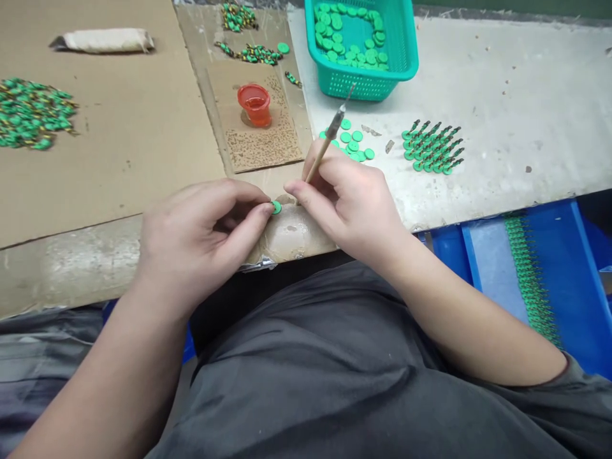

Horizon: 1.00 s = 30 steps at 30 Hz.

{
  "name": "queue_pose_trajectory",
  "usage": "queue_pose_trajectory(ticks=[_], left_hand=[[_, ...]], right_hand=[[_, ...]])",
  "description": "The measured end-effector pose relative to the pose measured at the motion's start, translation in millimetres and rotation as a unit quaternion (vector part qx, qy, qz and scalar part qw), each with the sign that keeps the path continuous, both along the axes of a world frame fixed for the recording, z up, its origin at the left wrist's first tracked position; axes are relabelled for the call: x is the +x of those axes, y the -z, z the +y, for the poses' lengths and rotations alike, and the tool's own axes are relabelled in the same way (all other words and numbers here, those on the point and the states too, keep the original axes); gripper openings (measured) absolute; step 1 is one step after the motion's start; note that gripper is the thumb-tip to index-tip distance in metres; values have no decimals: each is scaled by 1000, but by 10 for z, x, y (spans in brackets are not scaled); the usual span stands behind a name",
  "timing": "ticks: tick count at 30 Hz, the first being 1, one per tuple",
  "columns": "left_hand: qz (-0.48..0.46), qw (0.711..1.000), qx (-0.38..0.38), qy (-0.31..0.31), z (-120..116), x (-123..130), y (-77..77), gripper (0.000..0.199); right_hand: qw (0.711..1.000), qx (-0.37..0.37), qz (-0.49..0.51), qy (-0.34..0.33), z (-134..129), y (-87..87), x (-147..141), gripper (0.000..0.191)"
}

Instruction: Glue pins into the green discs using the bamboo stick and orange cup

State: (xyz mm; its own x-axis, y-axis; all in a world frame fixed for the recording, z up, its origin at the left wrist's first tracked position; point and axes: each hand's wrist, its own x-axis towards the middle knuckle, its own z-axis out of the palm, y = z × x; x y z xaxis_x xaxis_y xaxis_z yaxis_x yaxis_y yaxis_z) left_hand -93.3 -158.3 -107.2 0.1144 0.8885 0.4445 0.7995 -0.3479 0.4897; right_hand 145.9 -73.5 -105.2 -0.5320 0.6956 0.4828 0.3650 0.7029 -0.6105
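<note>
My left hand [205, 229] pinches a small green disc [276, 207] between thumb and fingertips near the table's front edge. Just to its right, my right hand [354, 197] is closed round a thin wooden brush-like tool [319, 158], whose dark tip points up and away. Loose green discs [352, 146] lie behind my right hand. A red cup [257, 107] with liquid stands on a speckled cardboard piece [265, 148]. Further right, green discs with dark twisted pieces standing on them [433, 150] form a block of rows.
A teal basket [368, 86] of green discs stands at the back. Piles of green and dark small parts [33, 115] lie left and back, near a wrapped roll [108, 40]. Below the table at right is a blue tray [581, 280] with rows of green pieces.
</note>
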Motion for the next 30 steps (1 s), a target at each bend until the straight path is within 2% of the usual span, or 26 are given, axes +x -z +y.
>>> queue_pose_trajectory(ticks=[9,14,20,30], left_hand=[[-2,1000,6,10,5,8,6,18],[-8,1000,12,8,5,19,0,18],[-2,1000,3,-1,0,11,-2,22],[7,1000,-3,0,-1,-9,4,27]], right_hand=[[1000,-25,-1,-18,-87,-41,-106,30],[999,-30,-21,-24,-109,-12,-181,21],[997,-69,-32,-13,-100,9,-189,20],[996,-61,-55,-19,-142,-47,-225,16]])
